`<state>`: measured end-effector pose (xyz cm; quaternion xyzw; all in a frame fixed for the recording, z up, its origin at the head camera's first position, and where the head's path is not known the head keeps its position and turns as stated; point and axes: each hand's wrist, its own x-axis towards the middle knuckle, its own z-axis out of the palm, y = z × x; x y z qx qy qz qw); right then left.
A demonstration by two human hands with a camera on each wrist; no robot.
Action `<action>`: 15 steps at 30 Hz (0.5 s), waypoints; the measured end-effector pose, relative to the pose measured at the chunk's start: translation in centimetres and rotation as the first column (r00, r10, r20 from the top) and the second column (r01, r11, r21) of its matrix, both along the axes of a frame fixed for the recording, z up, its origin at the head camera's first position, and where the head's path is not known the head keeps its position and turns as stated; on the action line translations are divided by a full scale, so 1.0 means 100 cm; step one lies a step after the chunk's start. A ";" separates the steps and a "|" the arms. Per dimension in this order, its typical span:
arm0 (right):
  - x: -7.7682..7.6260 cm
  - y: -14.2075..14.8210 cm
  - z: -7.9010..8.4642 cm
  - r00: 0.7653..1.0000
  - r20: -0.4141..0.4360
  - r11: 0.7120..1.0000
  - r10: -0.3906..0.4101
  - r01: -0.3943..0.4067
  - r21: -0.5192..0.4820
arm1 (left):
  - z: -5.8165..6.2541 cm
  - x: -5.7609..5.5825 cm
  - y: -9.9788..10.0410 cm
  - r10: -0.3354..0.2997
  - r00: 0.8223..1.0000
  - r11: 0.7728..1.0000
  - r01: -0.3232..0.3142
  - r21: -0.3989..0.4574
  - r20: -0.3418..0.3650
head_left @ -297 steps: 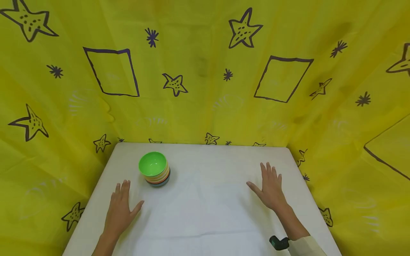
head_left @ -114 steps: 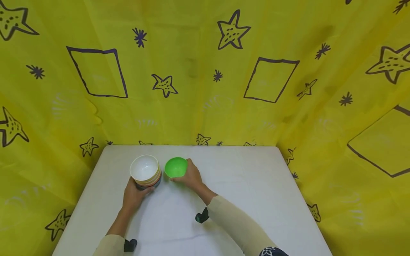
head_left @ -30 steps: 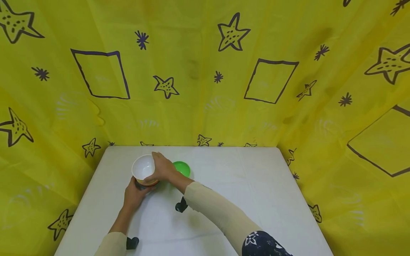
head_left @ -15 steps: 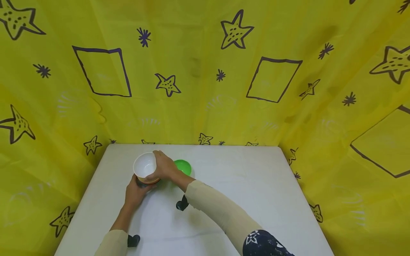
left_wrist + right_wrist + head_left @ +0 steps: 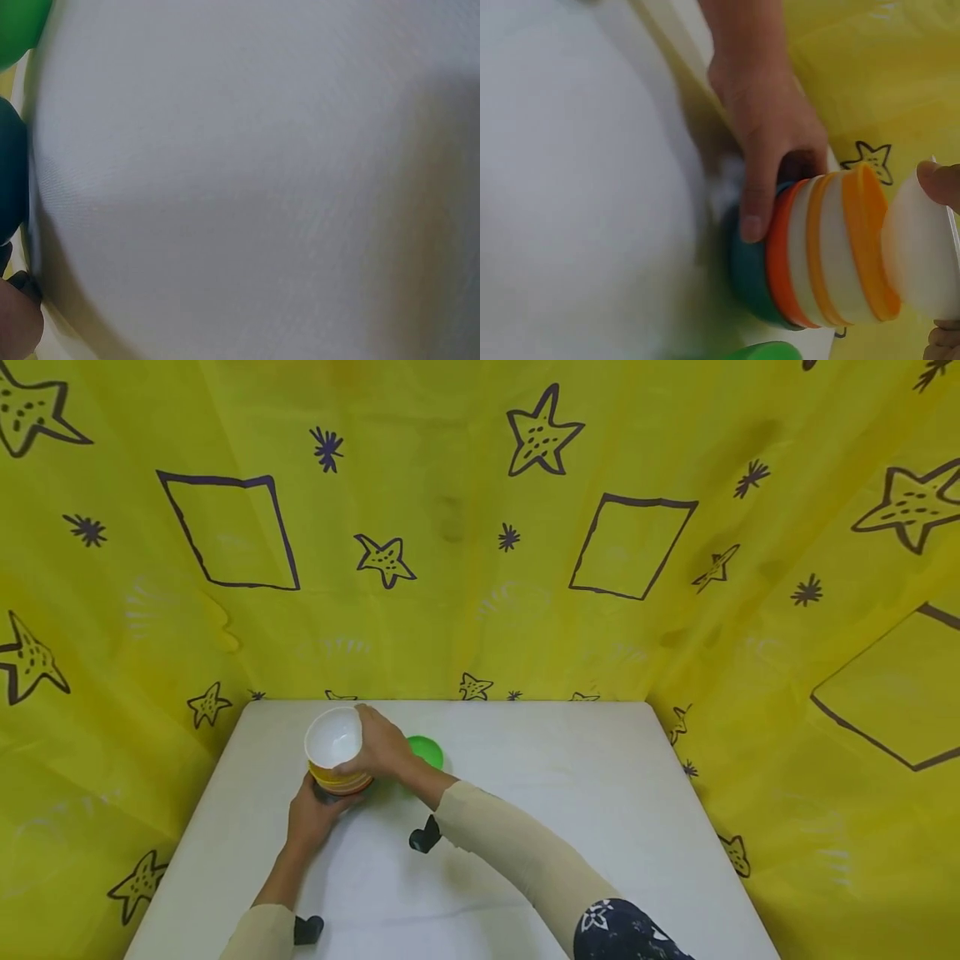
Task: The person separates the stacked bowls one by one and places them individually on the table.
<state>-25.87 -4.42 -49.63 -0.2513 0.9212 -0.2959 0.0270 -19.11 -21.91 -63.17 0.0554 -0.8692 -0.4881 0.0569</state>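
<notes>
In the head view my right hand (image 5: 384,745) pinches a white bowl (image 5: 332,737) by its right rim, above the stack of bowls (image 5: 343,782). The right wrist view shows this white bowl (image 5: 919,255) tipped and lifted out of the yellow-orange bowl (image 5: 866,244) that tops the stack. Beneath that come white, orange and red-orange bowls, with a teal bowl (image 5: 750,277) at the bottom. My left hand (image 5: 313,820) grips the stack low down, its thumb against the teal bowl. A green bowl (image 5: 427,752) sits just right of the stack, partly hidden behind my right wrist.
The bowls stand on a white-covered table (image 5: 570,827), near its back left corner. Yellow curtain (image 5: 480,527) with drawn stars and frames encloses the back and both sides. A dark device (image 5: 426,835) hangs at the right wrist, another (image 5: 307,930) at the left.
Earlier the right hand set the green bowl down beside the stack, then took hold of the white bowl. In the last half second the white bowl rises off the stack; the left hand stays put.
</notes>
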 end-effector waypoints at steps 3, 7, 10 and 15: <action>-0.001 0.003 0.006 0.999 0.018 0.998 -0.034 0.035 -0.050 | 0.001 0.001 0.000 -0.002 1.000 1.000 0.002 -0.011 0.007; 0.001 0.009 0.015 0.996 0.032 0.991 -0.086 0.089 -0.100 | 0.003 0.003 -0.001 -0.007 1.000 1.000 0.008 -0.014 0.012; 0.003 0.017 0.020 0.991 0.042 0.982 -0.128 0.133 -0.135 | 0.000 0.002 -0.001 -0.009 1.000 1.000 0.009 -0.021 0.017; 0.005 0.030 0.024 0.983 0.030 0.970 -0.179 0.181 -0.164 | -0.004 -0.001 -0.002 0.004 1.000 1.000 -0.004 -0.030 0.019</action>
